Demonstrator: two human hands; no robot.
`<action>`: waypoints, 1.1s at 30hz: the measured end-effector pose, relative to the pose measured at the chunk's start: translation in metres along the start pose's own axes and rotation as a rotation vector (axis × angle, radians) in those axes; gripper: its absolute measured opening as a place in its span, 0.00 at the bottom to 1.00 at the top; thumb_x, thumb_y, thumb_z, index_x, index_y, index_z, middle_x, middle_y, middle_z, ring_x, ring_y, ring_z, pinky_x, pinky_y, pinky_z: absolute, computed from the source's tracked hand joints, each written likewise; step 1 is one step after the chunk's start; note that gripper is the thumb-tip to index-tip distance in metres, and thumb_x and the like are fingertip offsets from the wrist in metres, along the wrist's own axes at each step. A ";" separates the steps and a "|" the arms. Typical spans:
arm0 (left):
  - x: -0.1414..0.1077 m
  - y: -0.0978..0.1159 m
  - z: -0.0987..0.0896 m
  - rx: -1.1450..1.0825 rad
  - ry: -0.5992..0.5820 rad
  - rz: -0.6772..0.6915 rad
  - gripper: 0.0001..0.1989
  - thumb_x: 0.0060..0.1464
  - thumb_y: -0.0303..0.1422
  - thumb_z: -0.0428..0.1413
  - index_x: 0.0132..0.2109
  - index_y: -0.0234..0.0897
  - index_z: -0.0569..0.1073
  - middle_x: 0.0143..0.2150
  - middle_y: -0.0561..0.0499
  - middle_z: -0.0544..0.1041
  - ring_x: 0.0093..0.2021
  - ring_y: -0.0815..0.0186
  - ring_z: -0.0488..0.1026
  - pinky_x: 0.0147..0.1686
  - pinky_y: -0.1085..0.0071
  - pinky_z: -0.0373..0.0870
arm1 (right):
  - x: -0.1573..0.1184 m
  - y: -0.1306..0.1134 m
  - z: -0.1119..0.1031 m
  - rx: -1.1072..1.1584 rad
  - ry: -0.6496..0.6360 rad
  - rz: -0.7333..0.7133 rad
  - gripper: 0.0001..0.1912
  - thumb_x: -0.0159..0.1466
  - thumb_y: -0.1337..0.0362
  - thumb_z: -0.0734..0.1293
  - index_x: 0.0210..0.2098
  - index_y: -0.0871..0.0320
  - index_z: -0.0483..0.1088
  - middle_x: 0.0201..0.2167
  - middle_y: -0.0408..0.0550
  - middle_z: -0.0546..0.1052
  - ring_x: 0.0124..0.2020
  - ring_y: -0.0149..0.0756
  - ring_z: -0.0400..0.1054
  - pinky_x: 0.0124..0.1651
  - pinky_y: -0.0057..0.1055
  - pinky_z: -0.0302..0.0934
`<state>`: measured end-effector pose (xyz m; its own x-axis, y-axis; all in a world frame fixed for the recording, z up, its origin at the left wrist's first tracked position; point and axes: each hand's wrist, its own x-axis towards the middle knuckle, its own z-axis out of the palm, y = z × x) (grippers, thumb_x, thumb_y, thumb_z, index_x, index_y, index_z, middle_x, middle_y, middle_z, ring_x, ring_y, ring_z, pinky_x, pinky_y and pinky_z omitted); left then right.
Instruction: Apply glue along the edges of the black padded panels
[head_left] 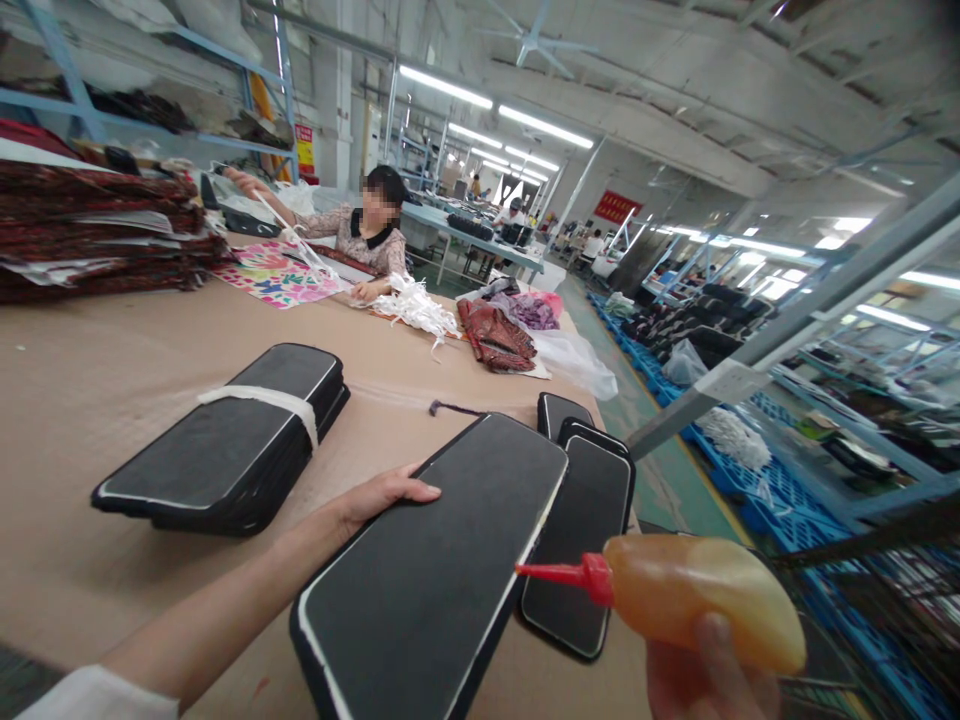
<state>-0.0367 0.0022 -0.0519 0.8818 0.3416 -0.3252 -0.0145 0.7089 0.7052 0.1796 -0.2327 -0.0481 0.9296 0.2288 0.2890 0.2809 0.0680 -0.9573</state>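
Observation:
A black panel point(442, 560) with rounded corners and a pale line along its edge is tilted in front of me. My left hand point(382, 492) grips its upper left side, the thumb on top and the other fingers hidden beneath. In my right hand point(712, 660) is a squeeze bottle point(697, 590) of amber liquid. Its red nozzle point(559, 573) points left, the tip at the panel's right edge. Further black panels point(581, 520) lie behind and to the right. On the left, a pile of similar panels point(217, 440) is bound with a white band point(262, 397).
Across the brown-topped table point(45, 400) a person point(375, 230) handles white strips point(420, 305) beside patterned fabric point(281, 275). Folded red-brown material point(495, 335) lies at the far edge, a tall stack point(97, 230) at far left. A metal post point(810, 320) slants on the right.

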 end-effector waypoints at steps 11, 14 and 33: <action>0.005 0.005 0.010 -0.016 0.072 -0.013 0.28 0.40 0.27 0.59 0.52 0.35 0.65 0.34 0.44 0.77 0.27 0.63 0.75 0.26 0.72 0.72 | -0.011 -0.013 0.014 0.168 0.038 0.028 0.32 0.50 0.55 0.69 0.53 0.56 0.59 0.46 0.51 0.68 0.42 0.46 0.65 0.34 0.38 0.64; 0.008 0.006 0.011 -0.014 0.067 -0.010 0.28 0.40 0.26 0.59 0.51 0.35 0.65 0.33 0.45 0.77 0.26 0.63 0.75 0.25 0.73 0.71 | -0.013 -0.009 0.008 0.149 0.012 0.035 0.28 0.53 0.56 0.67 0.51 0.58 0.61 0.40 0.51 0.71 0.34 0.41 0.67 0.32 0.36 0.64; 0.028 0.003 0.000 -0.029 0.050 0.016 0.23 0.40 0.26 0.59 0.47 0.33 0.66 0.31 0.47 0.76 0.28 0.62 0.75 0.26 0.71 0.72 | -0.016 -0.010 -0.001 -0.065 -0.057 -0.108 0.19 0.47 0.57 0.71 0.36 0.59 0.68 0.25 0.46 0.69 0.30 0.41 0.66 0.29 0.37 0.64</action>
<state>-0.0122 0.0140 -0.0583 0.8567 0.3828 -0.3458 -0.0426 0.7204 0.6922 0.1616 -0.2376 -0.0433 0.8785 0.2785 0.3882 0.3952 0.0330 -0.9180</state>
